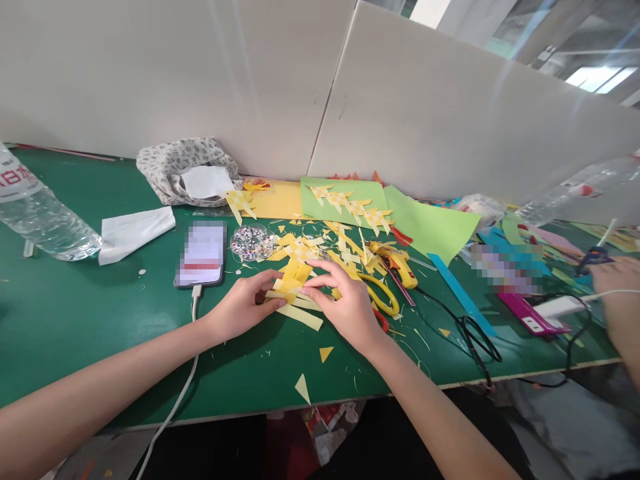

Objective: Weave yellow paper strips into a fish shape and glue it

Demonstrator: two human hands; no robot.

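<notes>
A woven piece of yellow and pale yellow paper strips (294,275) is held between my two hands, with loose strip ends pointing toward the table's front edge. My left hand (245,303) pinches its left side between thumb and fingers. On its right side, the thumb and fingers of my right hand (345,303) are closed on the same piece. Yellow paper scraps (353,257) lie just behind and to the right. Yellow-handled scissors (385,297) rest beside my right hand, near a yellow glue gun (397,263).
A phone (201,253) with a white cable lies left of my hands, beyond it a water bottle (45,207). Woven paper fish (350,205) sit on green sheets at the back. A power strip (535,315) and another person's hand (617,270) are at the right.
</notes>
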